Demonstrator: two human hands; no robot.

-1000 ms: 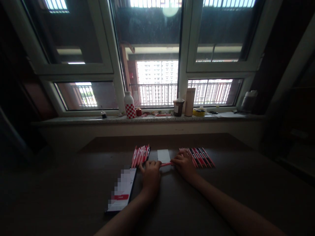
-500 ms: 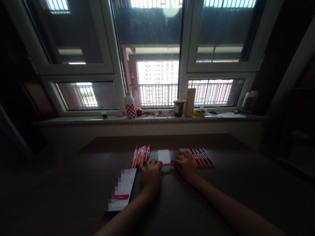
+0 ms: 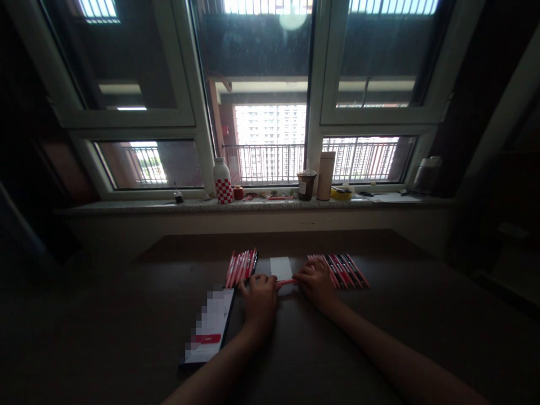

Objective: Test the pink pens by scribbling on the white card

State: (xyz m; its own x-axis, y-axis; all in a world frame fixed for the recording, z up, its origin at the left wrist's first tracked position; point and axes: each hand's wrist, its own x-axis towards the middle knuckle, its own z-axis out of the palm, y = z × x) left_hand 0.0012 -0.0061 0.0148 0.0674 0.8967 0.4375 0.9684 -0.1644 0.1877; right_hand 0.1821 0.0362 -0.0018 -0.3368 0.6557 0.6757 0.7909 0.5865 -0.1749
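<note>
Between my two hands a slim pink pen (image 3: 286, 282) lies level, just over the near edge of a small white card (image 3: 280, 266). My left hand (image 3: 260, 301) is closed on the pen's left end. The right end sits in the closed fingers of my right hand (image 3: 316, 283). A row of pink, red and black pens (image 3: 239, 268) lies beyond my left hand, touching or almost touching its fingertips. Another row of pens (image 3: 346, 271) spreads out beside my right hand, which covers part of it.
Left of my left forearm lies a flat dark-edged box (image 3: 211, 323) with a white and red face, partly blurred. All this rests on a dark table (image 3: 320, 360). Behind, the windowsill (image 3: 261, 206) holds a checkered bottle (image 3: 223, 181), a cup (image 3: 306, 185) and a tall tumbler (image 3: 325, 175).
The pen has tilted slightly between my fingers, and my left hand has shifted very little. The rows of pens, the card and the box have stayed in place.
</note>
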